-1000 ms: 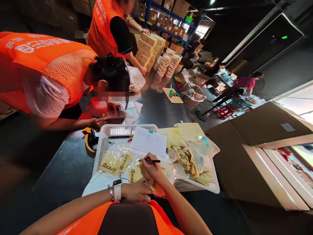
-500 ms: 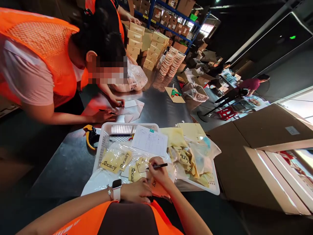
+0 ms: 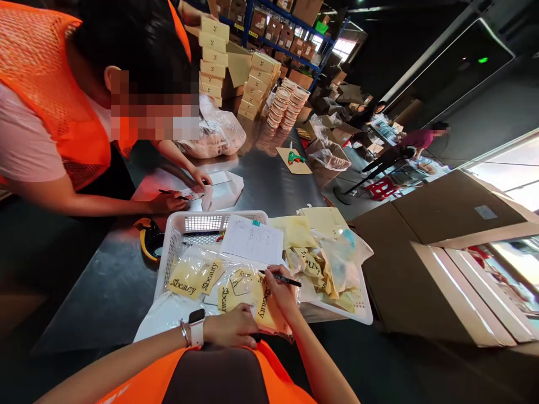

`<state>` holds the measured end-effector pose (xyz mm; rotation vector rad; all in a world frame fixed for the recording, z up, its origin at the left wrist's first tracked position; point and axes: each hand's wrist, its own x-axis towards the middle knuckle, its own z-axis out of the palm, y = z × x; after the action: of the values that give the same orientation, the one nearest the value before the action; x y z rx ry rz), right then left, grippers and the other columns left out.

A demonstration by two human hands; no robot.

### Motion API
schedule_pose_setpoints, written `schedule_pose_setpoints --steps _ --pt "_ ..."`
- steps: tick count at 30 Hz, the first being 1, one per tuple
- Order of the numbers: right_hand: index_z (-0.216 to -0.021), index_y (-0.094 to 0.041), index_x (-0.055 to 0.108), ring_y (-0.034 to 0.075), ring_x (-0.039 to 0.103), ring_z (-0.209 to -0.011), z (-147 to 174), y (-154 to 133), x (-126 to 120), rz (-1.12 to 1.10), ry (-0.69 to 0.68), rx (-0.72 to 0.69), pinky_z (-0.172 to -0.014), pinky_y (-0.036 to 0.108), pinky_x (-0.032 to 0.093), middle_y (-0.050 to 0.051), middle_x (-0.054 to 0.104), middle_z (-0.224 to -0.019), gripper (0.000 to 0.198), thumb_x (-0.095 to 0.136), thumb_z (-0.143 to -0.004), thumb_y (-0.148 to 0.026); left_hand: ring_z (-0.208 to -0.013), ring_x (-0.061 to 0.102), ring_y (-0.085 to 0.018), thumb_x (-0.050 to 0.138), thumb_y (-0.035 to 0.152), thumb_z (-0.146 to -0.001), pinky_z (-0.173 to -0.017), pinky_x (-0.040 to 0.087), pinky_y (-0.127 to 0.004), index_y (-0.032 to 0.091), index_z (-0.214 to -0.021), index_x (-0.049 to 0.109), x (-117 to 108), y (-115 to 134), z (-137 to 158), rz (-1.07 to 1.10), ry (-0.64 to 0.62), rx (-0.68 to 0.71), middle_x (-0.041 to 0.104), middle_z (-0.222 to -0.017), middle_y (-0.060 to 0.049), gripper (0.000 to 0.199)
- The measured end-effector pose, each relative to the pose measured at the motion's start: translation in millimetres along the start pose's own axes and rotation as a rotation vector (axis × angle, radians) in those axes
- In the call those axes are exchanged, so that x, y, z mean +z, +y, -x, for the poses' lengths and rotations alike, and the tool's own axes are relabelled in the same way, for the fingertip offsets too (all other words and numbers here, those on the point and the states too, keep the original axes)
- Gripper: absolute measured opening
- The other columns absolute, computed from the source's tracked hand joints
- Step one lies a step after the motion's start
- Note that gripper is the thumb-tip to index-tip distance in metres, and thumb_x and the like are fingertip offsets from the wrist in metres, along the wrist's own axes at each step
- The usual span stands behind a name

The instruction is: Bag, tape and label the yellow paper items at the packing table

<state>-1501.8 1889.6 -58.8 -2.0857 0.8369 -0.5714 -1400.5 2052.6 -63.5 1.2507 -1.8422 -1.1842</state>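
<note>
I have the right hand (image 3: 281, 293) closed around a black pen (image 3: 281, 279) just below the middle of the frame, its tip resting on a clear-wrapped yellow packet (image 3: 242, 283) printed with dark lettering. The left hand (image 3: 231, 331) lies curled at the lower centre, fingers pressing down the near edge of the packets; I cannot tell whether it actually pinches one or only steadies it. The packets sit in a white plastic basket (image 3: 174, 241) on the metal table (image 3: 269, 185), with a printed sheet (image 3: 252, 241) propped across them and more yellow packets (image 3: 315, 266) heaped to the right. I judge the marking of the packet under the pen to be the step in hand; the next stroke calls for the left hand to keep the slippery wrap flat so the tip does not skid. At upper left a co-worker's hand (image 3: 166, 201) writes on a small card, and an open cardboard carton (image 3: 442, 247) fills the right of the frame.
</note>
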Motion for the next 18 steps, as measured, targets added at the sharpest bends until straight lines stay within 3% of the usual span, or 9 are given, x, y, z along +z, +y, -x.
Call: schedule_pose_setpoints --steps 4,10,18 --pt "-0.069 -0.023 0.059 0.023 0.061 -0.079 2.5 -2.9 -6.1 0.048 0.006 -0.002 -0.08 0.037 0.045 0.005 0.068 -0.076 0.022 0.06 -0.082 -0.041 -0.069 0.039 -0.017 0.036 0.055 -0.094 -0.099 0.035 -0.042 0.022 -0.068 0.034 -0.6 2.6 1.1 -0.003 -0.002 -0.011 0.046 -0.066 0.001 0.042" --pt "-0.072 -0.023 0.057 0.022 0.062 -0.076 4.7 -7.0 -9.4 0.037 0.003 0.013 -0.074 0.035 0.046 0.004 0.067 -0.075 0.022 0.053 -0.086 -0.04 -0.072 0.04 -0.017 0.038 0.056 -0.094 -0.102 0.035 -0.044 0.021 -0.069 0.037 1.3 -1.1 1.9 0.008 -0.015 -0.028 0.048 -0.068 0.001 0.043" --pt "-0.063 -0.024 0.055 0.027 0.066 -0.098 9.9 0.2 -14.7 0.004 -0.044 0.024 -0.095 0.044 0.046 0.008 0.074 -0.089 0.02 0.057 -0.079 -0.036 -0.076 0.043 -0.018 0.044 0.047 -0.092 -0.104 0.033 -0.042 0.021 -0.07 0.038 0.7 -1.1 3.1 0.011 -0.015 -0.05 0.046 -0.069 0.001 0.034"
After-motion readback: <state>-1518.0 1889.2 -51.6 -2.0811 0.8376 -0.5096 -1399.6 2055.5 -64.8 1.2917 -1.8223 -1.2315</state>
